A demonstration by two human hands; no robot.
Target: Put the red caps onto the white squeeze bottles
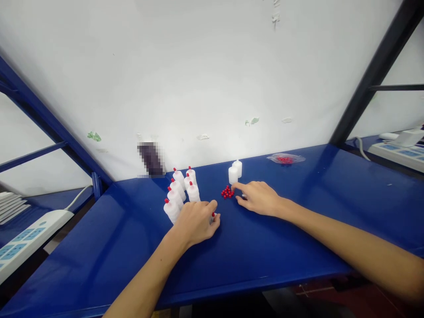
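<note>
My left hand [198, 221] is closed, with a red cap [213, 214] showing between thumb and finger; the bottle under it is mostly hidden by the hand. Beside and behind that hand stand several white squeeze bottles [175, 191] with red caps, in two rough rows. My right hand [258, 197] hovers over the table with its index finger and thumb apart. Its index fingertip is at the edge of a small pile of loose red caps [227, 192]. A small whitish bit shows between those fingers, too small to name. Just behind, two white bottles [233, 175] without red caps stand upright.
A clear plastic bag [285, 159] with more red caps lies at the back right of the blue table [265, 247]. Power strips sit at the left [33, 238] and right [400, 150]. A blurred dark object [151, 159] leans on the wall. Metal frame posts flank the table.
</note>
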